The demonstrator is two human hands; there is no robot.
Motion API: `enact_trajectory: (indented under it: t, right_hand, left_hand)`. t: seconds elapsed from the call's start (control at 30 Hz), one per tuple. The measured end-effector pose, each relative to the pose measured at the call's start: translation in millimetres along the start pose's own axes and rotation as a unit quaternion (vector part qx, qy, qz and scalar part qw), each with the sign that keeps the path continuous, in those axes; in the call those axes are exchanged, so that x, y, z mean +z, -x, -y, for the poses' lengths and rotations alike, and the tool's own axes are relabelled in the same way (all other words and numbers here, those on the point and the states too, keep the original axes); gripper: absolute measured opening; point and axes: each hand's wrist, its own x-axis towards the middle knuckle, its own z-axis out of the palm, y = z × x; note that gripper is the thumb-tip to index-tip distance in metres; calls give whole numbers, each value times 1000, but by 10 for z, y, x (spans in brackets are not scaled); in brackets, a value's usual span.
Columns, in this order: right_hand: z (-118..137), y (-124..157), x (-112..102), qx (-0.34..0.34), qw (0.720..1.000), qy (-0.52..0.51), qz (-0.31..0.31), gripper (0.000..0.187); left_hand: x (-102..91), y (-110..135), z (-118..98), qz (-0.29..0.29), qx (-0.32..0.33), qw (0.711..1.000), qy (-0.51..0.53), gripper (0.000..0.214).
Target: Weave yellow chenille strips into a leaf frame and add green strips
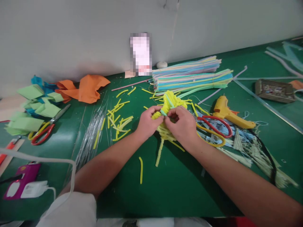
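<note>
My left hand (149, 123) and my right hand (181, 125) meet near the middle of the table, fingers pinched together. Between them is a pale green pipe cleaner (169, 101), lying against a bundle of bent yellow pipe cleaners (178, 101). A fuzzy yellow stem (159, 153) sticks out below the bundle toward me. The fingers cover part of both, so exactly how they are joined is hidden. Several short yellow pipe cleaner pieces (120, 124) lie left of my left hand. Red-and-yellow-handled scissors (222, 123) rest just right of my right hand.
A yellow glue gun (223, 110) lies at right over tassels (258, 154). Behind are bundled pastel pipe cleaners (194, 80) and a phone (141, 53) against the wall. Thin wires (91, 129), other scissors (47, 127), folded paper (35, 107) and a purple power strip (26, 176) occupy the left.
</note>
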Motion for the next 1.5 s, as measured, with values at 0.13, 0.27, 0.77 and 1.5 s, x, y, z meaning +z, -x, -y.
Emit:
enact_trajectory:
  t: [0.13, 0.27, 0.77, 1.5]
  right_hand:
    - [-12, -9, 2, 0, 1000, -9, -5, 6]
    - [-35, -17, 6, -11, 1000, -3, -2, 6]
    - [-40, -21, -4, -35, 999, 17, 2, 5]
    - [-32, -8, -22, -40, 999, 25, -6, 14]
  left_hand:
    - [10, 5, 16, -5, 5, 1000, 12, 30]
    - [9, 5, 22, -7, 1, 1000, 16, 31]
    - [3, -6, 17, -8, -13, 1000, 22, 31]
    - [9, 14, -9, 1, -6, 1000, 18, 27]
